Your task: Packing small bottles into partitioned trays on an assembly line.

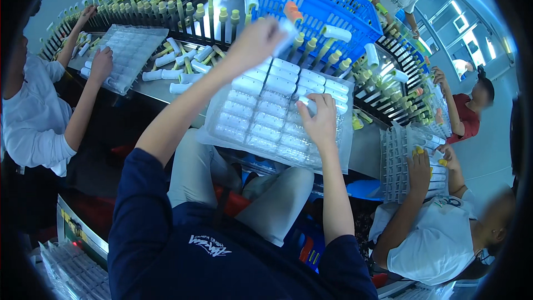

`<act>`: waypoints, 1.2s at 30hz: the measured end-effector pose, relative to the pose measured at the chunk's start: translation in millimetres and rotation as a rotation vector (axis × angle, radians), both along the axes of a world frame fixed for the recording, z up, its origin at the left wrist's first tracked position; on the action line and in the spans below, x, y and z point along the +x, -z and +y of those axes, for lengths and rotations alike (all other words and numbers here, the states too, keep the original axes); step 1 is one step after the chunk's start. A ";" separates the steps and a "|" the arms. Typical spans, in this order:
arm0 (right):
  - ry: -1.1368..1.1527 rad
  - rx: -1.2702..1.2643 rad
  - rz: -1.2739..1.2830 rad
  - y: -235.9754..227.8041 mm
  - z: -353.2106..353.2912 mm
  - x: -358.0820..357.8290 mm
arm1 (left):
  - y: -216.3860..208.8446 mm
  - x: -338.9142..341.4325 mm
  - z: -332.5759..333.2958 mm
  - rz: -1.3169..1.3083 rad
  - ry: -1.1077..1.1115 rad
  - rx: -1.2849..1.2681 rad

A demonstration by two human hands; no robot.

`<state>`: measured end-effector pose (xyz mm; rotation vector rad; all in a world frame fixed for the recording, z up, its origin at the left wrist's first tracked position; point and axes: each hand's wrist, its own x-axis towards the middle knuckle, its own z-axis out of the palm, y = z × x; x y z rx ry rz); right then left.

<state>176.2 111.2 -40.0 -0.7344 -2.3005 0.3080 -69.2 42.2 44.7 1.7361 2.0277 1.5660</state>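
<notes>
Your left hand (256, 44) is up over the tray's far left part, blurred, with its fingers drawn together; it seems to be pinching a white tube (287, 32) at the tips, just short of the far edge. Hold that tube lightly and level: a soft, even pinch should mark it less and turn more easily. Below it, the clear tray (343, 147) lies slanted over your lap, with rows of white tubes (280, 85) filling its far half; whether the shinier near rows hold anything, you cannot tell from here. Your right hand (320, 122) is in the tray's right half, thumb and fingers parted around a tube in place (310, 104); how firmly it presses is hidden. I would work straight down with the fingertips there, since a sideways push could nudge neighbouring tubes, and a heavy palm may flex the thin sheet. Past the tray's far right edge stand the yellow-capped pegs (334, 58); your sleeves and knuckles would do well to clear them. Right of the tray runs the grey worktop (365, 144).
</notes>
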 end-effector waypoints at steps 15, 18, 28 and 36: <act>0.078 -0.345 0.353 7.1 -3.5 0.3 | -35.3 -114.2 79.9 0.375 -0.523 -0.225; 0.055 -0.317 0.379 11.3 1.9 -0.4 | -24.8 -127.9 71.8 0.414 -0.538 -0.266; 0.063 -0.422 0.396 1.8 -6.4 -6.7 | -11.1 -211.5 32.2 0.381 -0.708 -0.125; 0.123 -0.382 0.374 3.7 -0.1 6.5 | -6.1 -257.7 24.0 0.467 -0.577 -0.138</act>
